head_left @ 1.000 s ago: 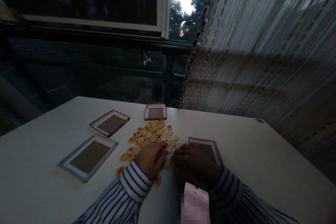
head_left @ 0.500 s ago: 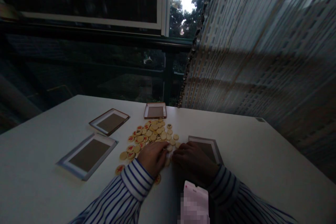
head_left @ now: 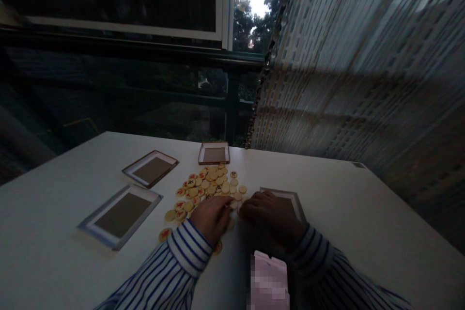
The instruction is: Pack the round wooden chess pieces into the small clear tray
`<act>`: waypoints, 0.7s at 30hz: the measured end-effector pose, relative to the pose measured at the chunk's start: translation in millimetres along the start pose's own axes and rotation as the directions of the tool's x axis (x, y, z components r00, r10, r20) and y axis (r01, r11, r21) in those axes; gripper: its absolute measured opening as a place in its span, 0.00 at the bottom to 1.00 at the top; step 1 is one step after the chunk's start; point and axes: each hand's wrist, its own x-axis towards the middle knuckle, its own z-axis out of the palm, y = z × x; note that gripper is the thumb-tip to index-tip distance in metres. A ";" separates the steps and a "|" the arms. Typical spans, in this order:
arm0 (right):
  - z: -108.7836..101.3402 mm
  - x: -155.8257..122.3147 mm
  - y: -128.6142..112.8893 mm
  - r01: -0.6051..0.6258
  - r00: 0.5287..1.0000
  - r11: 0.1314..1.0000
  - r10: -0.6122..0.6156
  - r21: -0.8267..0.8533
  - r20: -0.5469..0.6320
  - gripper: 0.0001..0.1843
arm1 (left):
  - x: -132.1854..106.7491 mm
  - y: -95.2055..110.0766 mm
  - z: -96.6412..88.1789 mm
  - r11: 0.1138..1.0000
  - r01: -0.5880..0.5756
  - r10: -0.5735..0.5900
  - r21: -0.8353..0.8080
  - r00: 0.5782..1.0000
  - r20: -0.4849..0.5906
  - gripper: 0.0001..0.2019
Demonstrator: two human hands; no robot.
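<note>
Round wooden xiangqi pieces (head_left: 212, 174), some face up with red or black characters, lie in a loose heap at the middle of the table. My left hand (head_left: 210, 214) rests at the heap's near side, its fingers curled and closed beside a few pale discs. What its fingertips grip, if anything, is hidden. Just right of those discs is my right hand (head_left: 271, 215), palm down with fingers bent inward, dim and slightly blurred. Its fingertips touch or nearly touch the discs; anything inside them is hidden. It partly covers an open shallow tray (head_left: 298, 206).
Two open box halves with brown bottoms, a pale-rimmed one (head_left: 87, 225) and a brown-rimmed one (head_left: 136, 161), lie left of the pieces. Another shallow tray (head_left: 214, 161) lies behind them. A pink phone-like object (head_left: 271, 276) is near me. A string curtain (head_left: 345, 82) hangs behind right.
My right hand has shifted slightly to the right and up, its knuckles raised a little more. My left hand stays almost where it was, by the same discs.
</note>
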 end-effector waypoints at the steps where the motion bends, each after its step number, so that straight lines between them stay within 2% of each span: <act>1: -1.6 -0.2 0.9 -0.011 1.000 1.000 0.012 0.021 -0.016 0.08 | 0.0 0.1 -0.2 1.000 0.000 0.000 -0.008 1.000 0.005 0.11; 7: -7.9 -2.0 0.6 -0.043 0.991 0.981 0.066 0.188 -0.119 0.09 | 1.5 3.9 -3.0 0.997 0.012 -0.011 -0.073 1.000 0.015 0.11; 12: -4.9 -3.1 0.1 -0.049 0.958 0.926 0.149 0.374 -0.244 0.08 | 3.4 6.2 -4.3 0.992 -0.016 0.017 -0.129 1.000 0.010 0.12; 17: -6.9 -3.2 0.5 -0.044 0.961 0.824 0.190 0.565 -0.202 0.09 | 4.0 9.5 -6.9 0.988 -0.047 0.044 -0.148 0.999 -0.020 0.12; 21: -11.9 -3.0 -0.1 -0.036 0.969 0.756 0.187 0.653 -0.163 0.10 | 4.3 13.6 -10.6 0.992 -0.045 0.038 -0.122 0.997 -0.060 0.11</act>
